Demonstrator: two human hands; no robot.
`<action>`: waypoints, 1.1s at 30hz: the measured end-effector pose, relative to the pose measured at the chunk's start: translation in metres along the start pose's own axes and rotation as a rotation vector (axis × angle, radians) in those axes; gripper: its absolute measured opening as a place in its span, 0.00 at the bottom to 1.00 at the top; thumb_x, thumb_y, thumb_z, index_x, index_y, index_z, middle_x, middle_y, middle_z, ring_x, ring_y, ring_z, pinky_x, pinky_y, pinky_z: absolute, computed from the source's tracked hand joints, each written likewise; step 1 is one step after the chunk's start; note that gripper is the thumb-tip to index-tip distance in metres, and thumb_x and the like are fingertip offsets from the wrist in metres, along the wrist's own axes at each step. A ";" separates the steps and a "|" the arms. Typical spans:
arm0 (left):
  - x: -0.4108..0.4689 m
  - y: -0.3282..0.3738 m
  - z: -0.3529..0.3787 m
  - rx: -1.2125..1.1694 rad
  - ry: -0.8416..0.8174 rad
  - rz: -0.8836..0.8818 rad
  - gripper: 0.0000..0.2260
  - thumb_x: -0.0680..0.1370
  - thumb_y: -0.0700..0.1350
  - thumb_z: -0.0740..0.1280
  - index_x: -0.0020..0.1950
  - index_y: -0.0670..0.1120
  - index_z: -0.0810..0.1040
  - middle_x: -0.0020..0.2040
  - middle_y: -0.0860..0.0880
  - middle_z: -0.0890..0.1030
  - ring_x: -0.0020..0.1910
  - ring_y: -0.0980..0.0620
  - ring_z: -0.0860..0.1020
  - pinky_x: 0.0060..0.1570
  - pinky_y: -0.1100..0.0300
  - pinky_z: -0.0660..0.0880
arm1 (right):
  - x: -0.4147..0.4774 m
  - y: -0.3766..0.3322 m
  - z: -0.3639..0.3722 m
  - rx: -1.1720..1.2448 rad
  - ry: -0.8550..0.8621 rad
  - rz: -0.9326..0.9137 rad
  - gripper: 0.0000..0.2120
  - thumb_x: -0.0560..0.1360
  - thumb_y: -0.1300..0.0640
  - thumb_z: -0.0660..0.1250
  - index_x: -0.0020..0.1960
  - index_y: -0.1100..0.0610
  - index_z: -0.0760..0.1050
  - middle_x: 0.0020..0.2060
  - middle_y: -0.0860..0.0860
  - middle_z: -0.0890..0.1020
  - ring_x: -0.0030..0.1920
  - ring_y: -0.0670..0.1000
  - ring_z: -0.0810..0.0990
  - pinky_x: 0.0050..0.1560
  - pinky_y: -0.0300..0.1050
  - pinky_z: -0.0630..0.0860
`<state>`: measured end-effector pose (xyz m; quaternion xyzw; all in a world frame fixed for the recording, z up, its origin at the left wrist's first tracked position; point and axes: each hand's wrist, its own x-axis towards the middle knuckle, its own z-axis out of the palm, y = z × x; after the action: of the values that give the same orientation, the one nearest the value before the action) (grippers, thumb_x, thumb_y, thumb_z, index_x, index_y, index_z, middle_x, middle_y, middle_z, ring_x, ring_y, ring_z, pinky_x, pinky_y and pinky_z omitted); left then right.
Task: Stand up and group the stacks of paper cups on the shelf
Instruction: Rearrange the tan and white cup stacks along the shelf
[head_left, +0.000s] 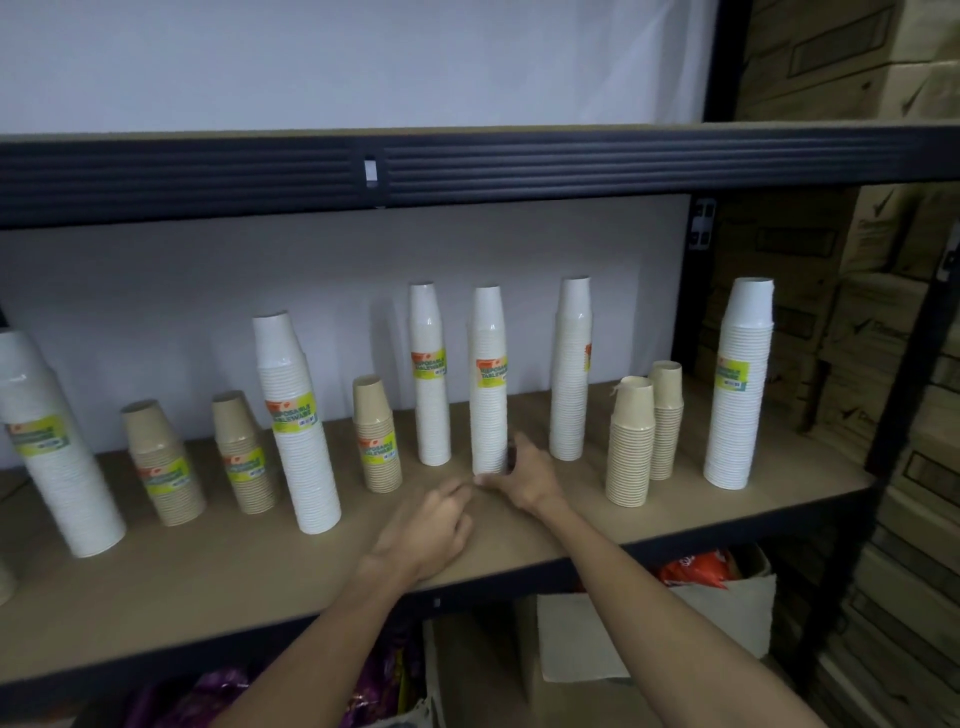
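A tall white stack of cups (488, 379) stands upright on the wooden shelf (260, 566), and the right hand (524, 475) is at its foot — fingers curled round the base from the right side, thumb reaching across the front, so the hand is gripping the bottom of the stack. The stack's yellow-green label with an orange corner is too blurred to read. Just left of that hand and nearer the shelf edge, the left hand (428, 530) lies palm down on the board, fingers loosely bent and holding nothing, its fingertips close to the right thumb.

Behind and left of the hands is a second tall white stack (430, 374); its label reads "DISPOSABLE TABLEWARE". Further left stands a short brown stack (376, 436) with the same kind of label, then a wider white stack (296, 421) whose label shows the same words. Beyond it are two more short brown stacks (241, 452) (161, 462) and a large white stack (57, 441) at the frame edge — all upright, all labelled.

To the right of the right hand stands another tall white stack (570, 369), its label turned mostly out of sight. Further right are two brown stacks (629, 441) (666, 421) close together, then a wide white stack (740, 384) with a label too small to read.
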<state>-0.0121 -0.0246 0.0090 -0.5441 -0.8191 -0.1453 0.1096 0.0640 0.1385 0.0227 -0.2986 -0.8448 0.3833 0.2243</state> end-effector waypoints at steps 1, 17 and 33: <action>0.001 0.005 -0.001 0.062 0.026 0.067 0.15 0.75 0.48 0.58 0.57 0.47 0.78 0.58 0.50 0.79 0.51 0.47 0.80 0.51 0.54 0.76 | -0.002 -0.002 -0.005 -0.017 -0.018 0.009 0.40 0.65 0.46 0.80 0.70 0.59 0.67 0.65 0.54 0.77 0.65 0.55 0.75 0.62 0.45 0.72; 0.057 0.069 0.035 -0.339 -0.118 -0.050 0.21 0.81 0.53 0.57 0.73 0.48 0.67 0.71 0.49 0.69 0.68 0.49 0.69 0.70 0.54 0.66 | 0.018 -0.079 -0.181 -0.122 0.445 -0.412 0.14 0.74 0.60 0.69 0.60 0.53 0.79 0.53 0.51 0.82 0.51 0.48 0.81 0.55 0.35 0.75; 0.064 0.060 0.048 -0.360 -0.146 -0.078 0.26 0.80 0.54 0.57 0.78 0.50 0.58 0.75 0.49 0.66 0.71 0.50 0.66 0.69 0.61 0.61 | 0.086 -0.065 -0.195 -0.337 0.182 -0.362 0.19 0.79 0.56 0.66 0.67 0.49 0.65 0.62 0.55 0.75 0.58 0.56 0.77 0.53 0.48 0.77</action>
<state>0.0177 0.0699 -0.0071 -0.5320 -0.8060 -0.2537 -0.0548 0.0986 0.2624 0.2042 -0.2088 -0.9128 0.1623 0.3113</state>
